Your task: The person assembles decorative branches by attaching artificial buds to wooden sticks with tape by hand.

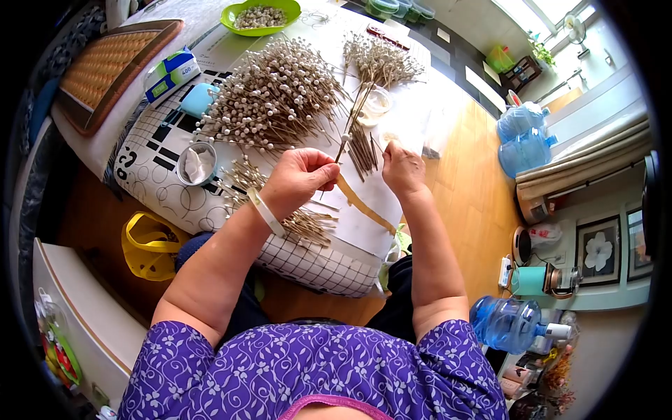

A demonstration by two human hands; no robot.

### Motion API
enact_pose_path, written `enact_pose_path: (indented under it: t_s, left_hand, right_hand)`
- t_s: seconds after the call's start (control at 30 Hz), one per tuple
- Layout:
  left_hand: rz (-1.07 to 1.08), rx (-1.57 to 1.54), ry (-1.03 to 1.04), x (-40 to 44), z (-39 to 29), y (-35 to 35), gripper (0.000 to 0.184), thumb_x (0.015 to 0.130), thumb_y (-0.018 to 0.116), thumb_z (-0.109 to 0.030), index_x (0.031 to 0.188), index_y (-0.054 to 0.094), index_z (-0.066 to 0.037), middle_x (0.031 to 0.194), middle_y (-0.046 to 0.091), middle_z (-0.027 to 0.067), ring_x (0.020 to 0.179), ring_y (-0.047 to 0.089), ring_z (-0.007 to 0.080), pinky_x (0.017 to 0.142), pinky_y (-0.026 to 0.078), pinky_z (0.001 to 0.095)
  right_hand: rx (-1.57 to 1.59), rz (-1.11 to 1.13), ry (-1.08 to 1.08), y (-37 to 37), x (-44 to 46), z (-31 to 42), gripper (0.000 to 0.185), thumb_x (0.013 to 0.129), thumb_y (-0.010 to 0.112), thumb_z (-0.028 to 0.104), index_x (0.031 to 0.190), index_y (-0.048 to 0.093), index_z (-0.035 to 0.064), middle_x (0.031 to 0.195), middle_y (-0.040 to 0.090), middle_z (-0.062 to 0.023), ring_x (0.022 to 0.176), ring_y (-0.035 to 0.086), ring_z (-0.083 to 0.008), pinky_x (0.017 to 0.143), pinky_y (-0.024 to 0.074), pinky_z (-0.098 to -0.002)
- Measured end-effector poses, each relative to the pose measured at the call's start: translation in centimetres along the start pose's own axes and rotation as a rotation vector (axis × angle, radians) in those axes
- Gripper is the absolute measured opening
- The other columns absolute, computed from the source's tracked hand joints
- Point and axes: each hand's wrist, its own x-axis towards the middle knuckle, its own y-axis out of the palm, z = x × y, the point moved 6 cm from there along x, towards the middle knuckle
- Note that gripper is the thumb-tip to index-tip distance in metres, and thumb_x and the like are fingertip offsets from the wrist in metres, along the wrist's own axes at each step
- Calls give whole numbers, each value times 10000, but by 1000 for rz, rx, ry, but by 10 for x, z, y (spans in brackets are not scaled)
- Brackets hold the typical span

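Note:
My left hand (297, 178), with a pale bangle (266, 212) at the wrist, is closed in a pinch on a thin brown stem (351, 117) carrying small white beads. From beside its fingertips a strip of tan tape (364, 206) runs down to the right over the white tabletop. A little to the right, my right hand (404, 169) is closed; what its fingers hold, if anything, is hidden. Between and beyond the hands lie bare brown sticks (362, 152). A large pile of white-beaded stems (273, 98) spreads past my left hand, with more beaded stems (297, 220) under that forearm.
A green bowl of beads (260, 17) and another beaded bunch (381, 59) lie at the back. A round clear container (376, 103), tissue pack (172, 75), blue box (199, 99) and tin (197, 164) surround the piles. A yellow basket (150, 246) stands below the table's left edge.

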Motion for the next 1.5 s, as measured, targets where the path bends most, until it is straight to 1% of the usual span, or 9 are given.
enact_pose_path:
  t_s: [0.13, 0.33, 0.53, 0.6, 0.83, 1.07, 1.23, 1.33, 1.5]
  left_hand:
    - [-13, 24, 25, 1, 1, 2, 128, 823, 600, -91, 826, 598, 37, 716, 608, 55, 624, 555, 85, 588, 475, 212]
    - [167, -11, 56, -26, 10, 53, 93, 837, 569, -55, 864, 587, 32, 736, 617, 52, 662, 569, 87, 622, 477, 213]
    - [370, -98, 65, -58, 13, 88, 78, 825, 580, -39, 867, 579, 26, 758, 618, 48, 696, 564, 75, 656, 474, 212]
    - [346, -50, 104, -55, 9, 82, 77, 828, 580, -43, 870, 575, 21, 753, 609, 34, 701, 561, 69, 654, 472, 208]
    - [294, -220, 112, -50, -3, 66, 86, 834, 583, -57, 873, 569, 18, 766, 598, 21, 705, 551, 57, 654, 466, 193]
    - [315, -158, 140, -50, -8, 63, 84, 829, 584, -48, 876, 573, 21, 778, 606, 32, 718, 561, 66, 663, 472, 206]
    - [301, -222, 143, -57, -4, 71, 80, 809, 603, -39, 857, 582, 21, 769, 618, 45, 709, 576, 82, 651, 480, 221]
    - [410, 8, 345, -73, -6, 90, 69, 770, 632, -36, 789, 596, 20, 720, 621, 85, 676, 602, 136, 621, 482, 251]
    - [510, 73, 322, -86, 2, 106, 73, 762, 638, -42, 789, 599, 14, 717, 624, 96, 670, 614, 162, 603, 482, 267]
  right_hand:
    - [47, 34, 4, 12, -5, -10, 81, 778, 529, 131, 739, 551, 64, 700, 604, -145, 695, 591, -330, 633, 463, -410]
    - [178, -254, -238, -15, -5, 19, 112, 782, 570, 179, 717, 546, 90, 703, 590, -113, 660, 574, -294, 585, 454, -378]
    - [659, -94, -231, 1, 0, 69, 29, 735, 628, 68, 754, 610, 55, 701, 596, -111, 621, 585, -266, 564, 463, -314]
    - [675, -66, -194, 4, 8, 83, 72, 742, 643, 66, 803, 629, 31, 707, 607, -91, 598, 570, -167, 562, 456, -256]
    - [212, -104, -326, 11, 43, 128, 189, 757, 630, 271, 775, 644, 83, 763, 628, -96, 685, 601, -286, 655, 474, -360]
    - [247, -66, -253, 13, 56, 127, 186, 757, 640, 257, 736, 630, 73, 664, 614, -112, 626, 597, -289, 595, 468, -355]
    - [488, -150, -235, -18, 31, 114, 149, 743, 673, 180, 731, 638, 35, 579, 584, -98, 515, 564, -153, 512, 437, -275]
    - [424, -10, -169, -33, -15, 92, 175, 744, 651, 186, 678, 587, 37, 603, 563, -104, 559, 550, -258, 540, 425, -343]
    - [308, 179, 1, -43, -84, 38, 180, 727, 657, 179, 648, 584, 35, 602, 534, -95, 568, 525, -245, 544, 411, -339]
